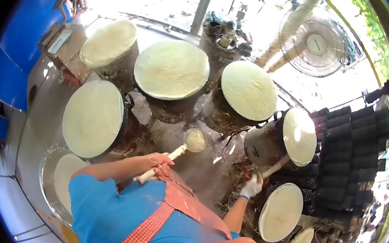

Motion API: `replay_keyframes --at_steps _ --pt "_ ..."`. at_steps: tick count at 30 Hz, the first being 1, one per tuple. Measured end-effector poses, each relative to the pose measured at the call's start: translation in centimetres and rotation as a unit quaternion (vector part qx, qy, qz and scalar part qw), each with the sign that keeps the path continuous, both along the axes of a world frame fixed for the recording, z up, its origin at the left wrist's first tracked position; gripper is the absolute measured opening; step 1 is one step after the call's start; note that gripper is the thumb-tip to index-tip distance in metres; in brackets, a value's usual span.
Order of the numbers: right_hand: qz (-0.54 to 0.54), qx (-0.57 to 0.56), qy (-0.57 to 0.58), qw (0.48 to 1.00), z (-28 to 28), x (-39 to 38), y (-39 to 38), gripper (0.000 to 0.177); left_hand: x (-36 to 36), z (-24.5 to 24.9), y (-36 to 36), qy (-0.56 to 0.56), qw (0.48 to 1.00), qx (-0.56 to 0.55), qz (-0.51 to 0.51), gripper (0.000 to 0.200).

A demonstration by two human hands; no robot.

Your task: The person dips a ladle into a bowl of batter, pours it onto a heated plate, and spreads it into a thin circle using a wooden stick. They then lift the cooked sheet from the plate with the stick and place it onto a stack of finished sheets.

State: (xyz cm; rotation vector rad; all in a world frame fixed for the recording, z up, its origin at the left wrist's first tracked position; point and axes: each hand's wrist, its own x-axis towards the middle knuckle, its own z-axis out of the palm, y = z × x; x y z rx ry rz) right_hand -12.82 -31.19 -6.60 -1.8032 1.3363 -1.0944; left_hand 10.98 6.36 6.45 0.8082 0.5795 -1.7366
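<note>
White batter is sitting in the ladle [195, 140], hovering mid-scene; the left hand [161, 161] is gripping its pale handle, while the gloved right hand [251, 186] is clutching a wooden stick [273, 166] beside the right-hand pot [260, 147]

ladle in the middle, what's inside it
The ladle, gripped by the left hand, holds pale batter nearly to its rim. The batter covers the bowl's inside bottom, so that cannot be seen. The right hand grips a stick.
</note>
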Motion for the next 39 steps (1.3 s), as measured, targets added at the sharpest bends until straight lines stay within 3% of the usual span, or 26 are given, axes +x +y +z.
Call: replay_keyframes --at_steps 1,2,4,5,7,10,12,14,15,16,18,22,23,24,26,27,29,34,39 --pt "0.054 0.029 0.014 0.998 1.4 3.4 1.3 0.024 0.1 1.0 0.9 -0.04 0.999 0.014 -0.003 0.021" --pt "0.111 -0.003 0.092 0.99 2.9 6.9 3.1 0.024 0.1 -0.4 2.2 -0.017 0.999 0.019 0.039 0.026" --pt "0.236 -0.012 0.143 0.961 4.1 13.6 6.3 0.027 -0.2 -1.3 4.2 -0.012 0.997 0.04 0.068 0.026" --pt "0.367 -0.029 0.062 0.928 4.2 16.6 7.4 0.028 -0.4 -1.7 5.0 -0.016 0.995 0.046 0.088 0.024" --pt "0.455 -0.221 0.194 0.84 3.7 23.5 9.3 0.035 -1.7 -1.9 6.0 -0.019 0.988 0.045 0.144 0.019" --pt "0.604 -0.268 0.204 0.722 5.7 32.6 12.9 0.044 -4.8 -1.6 6.8 -0.025 0.968 0.037 0.248 0.013" --pt "0.645 -0.327 0.249 0.644 6.7 37.1 14.9 0.048 -7.4 -1.9 6.9 -0.031 0.946 0.032 0.321 0.01" --pt "0.7 -0.376 0.189 0.577 5.3 41.5 15.0 0.047 -9.9 -2.5 7.3 -0.016 0.921 0.036 0.388 0.008" --pt "0.72 -0.395 0.319 0.474 5.5 43.8 14.9 0.041 -11.3 -3.6 7.7 0.025 0.906 0.053 0.42 0.018" --pt "0.738 -0.404 0.314 0.44 6.3 45.5 14.7 0.031 -12.9 -5.9 8.3 0.086 0.885 -0.016 0.457 0.035" --pt "0.741 -0.422 0.326 0.407 8.5 49.1 14.4 0.027 -15.0 -6.8 8.4 0.116 0.837 -0.139 0.517 0.041" --pt "0.672 -0.476 0.221 0.523 17.7 56.9 12.4 0.023 -15.5 -3.1 7.8 0.003 0.844 -0.015 0.536 0.007" --pt "0.655 -0.454 0.179 0.577 19.8 59.1 11.5 0.022 -15.2 -2.4 7.9 -0.023 0.841 0.027 0.54 0.015" --pt "0.615 -0.442 0.225 0.612 22.3 61.3 11.0 0.023 -15.2 -2.5 8.3 -0.007 0.83 0.008 0.558 0.024" --pt "0.584 -0.439 0.18 0.659 26.7 63.6 9.8 0.026 -15.7 -3.1 9.5 0.028 0.805 -0.027 0.592 0.043" --pt "0.529 -0.439 0.239 0.685 28.9 64.4 10.0 0.026 -15.9 -3.4 10.2 0.019 0.802 -0.036 0.596 0.041" --pt "0.511 -0.411 0.25 0.712 32.7 64.0 11.0 0.027 -15.9 -2.8 11.6 -0.014 0.805 -0.017 0.592 0.041" --pt "0.446 -0.531 0.225 0.684 36.8 66.7 14.6 0.026 -15.8 -2.3 15.6 -0.005 0.787 -0.026 0.617 0.043" --pt "0.498 -0.589 0.253 0.584 39.8 70.3 23.4 0.027 -15.5 -1.7 17.9 0.029 0.751 -0.052 0.658 0.043"
